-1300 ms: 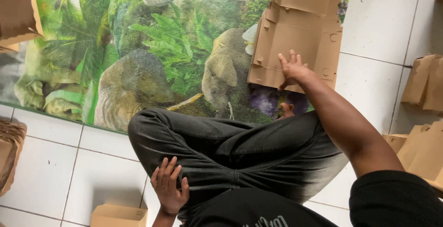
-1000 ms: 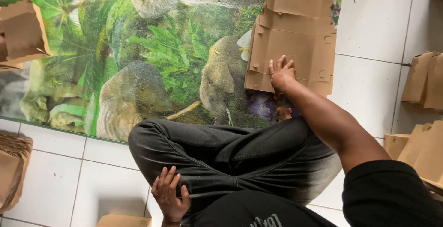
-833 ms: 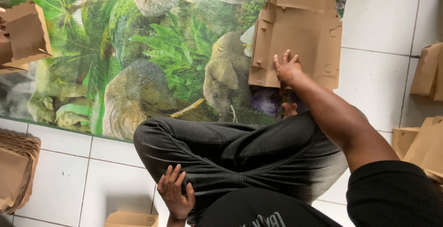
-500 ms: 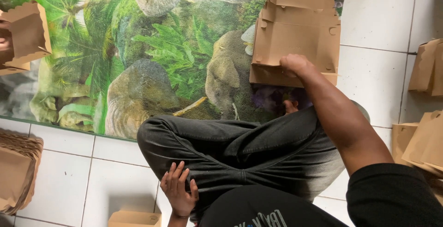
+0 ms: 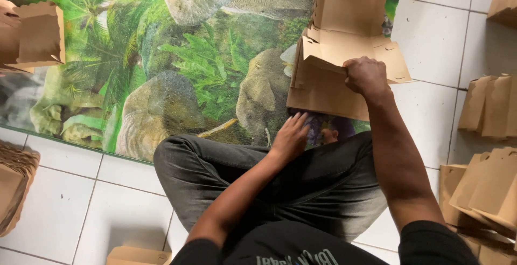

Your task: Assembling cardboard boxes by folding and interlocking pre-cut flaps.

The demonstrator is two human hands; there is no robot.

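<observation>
I sit cross-legged in dark trousers on a white tiled floor. My right hand point(image 5: 366, 75) grips the near edge of a flat brown cardboard box blank point(image 5: 350, 49), lifted off a stack of flat cardboard blanks point(image 5: 318, 90) that lies on a green jungle-print mat point(image 5: 161, 65). My left hand point(image 5: 291, 136) reaches forward over my knee, fingers apart, holding nothing, just short of the stack's near edge.
Folded brown cardboard boxes stand at the right point(image 5: 493, 106) and lower right point(image 5: 484, 189). A formed box point(image 5: 37, 33) sits at the mat's left end. Another stack point(image 5: 13, 184) lies at the left edge, and one box point(image 5: 137, 254) by my knee.
My right hand closed on the top blank and raised its near edge. My left hand left my lap and moved forward toward the stack.
</observation>
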